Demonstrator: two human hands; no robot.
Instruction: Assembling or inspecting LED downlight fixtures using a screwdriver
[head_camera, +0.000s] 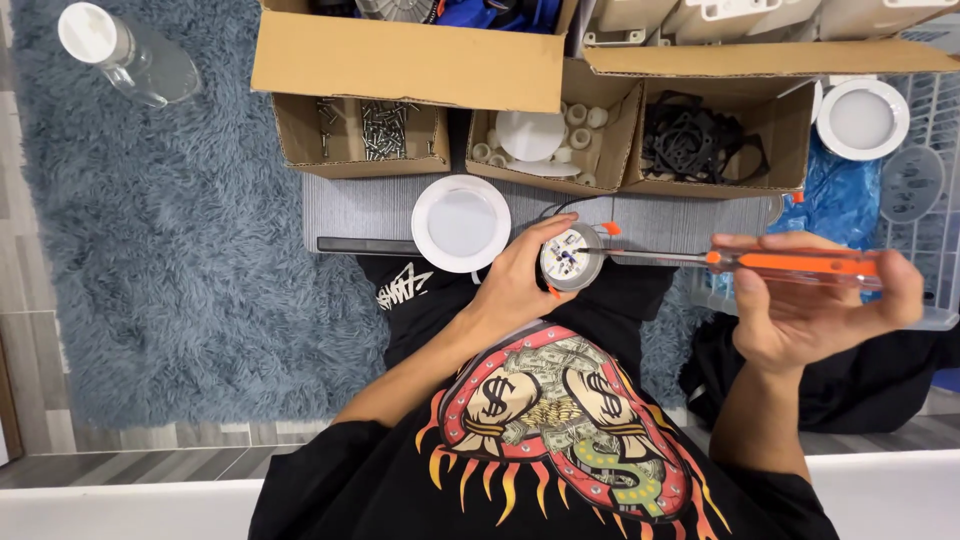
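Left hand (515, 285) wraps round a small round lamp part (570, 257), open face w/ circuit board turned up, held over the person's lap near centre of view. Orange clips stick out at its far-right edge and near-left edge. Right hand (810, 305) closed on the orange handle of a screwdriver (760, 262); the tool lies level, shaft running left, tip meeting the face of the lamp part.

Just left of the left hand, touching or nearly so: a white round lamp cover (461, 222), lying flat on a grey ribbed board (370, 210) across the lap.

Far side of the board, three open cardboard boxes in a row: left box (350, 160) w/ metal screws (385, 130), middle box (610, 150) w/ white rings and a white disc, right box (790, 130) w/ black gaskets (690, 140). A bigger cardboard box (410, 60) sits beyond them, flap overhanging.

Far right: another white round lamp (862, 120) on a white wire basket (935, 120), blue plastic bag (835, 205) beside it. Far left corner: clear bottle (130, 55) w/ white cap lying on a blue-grey shaggy rug (170, 250). Rug sits on a grey plank floor (110, 465). Person wears a black printed t-shirt (560, 430).
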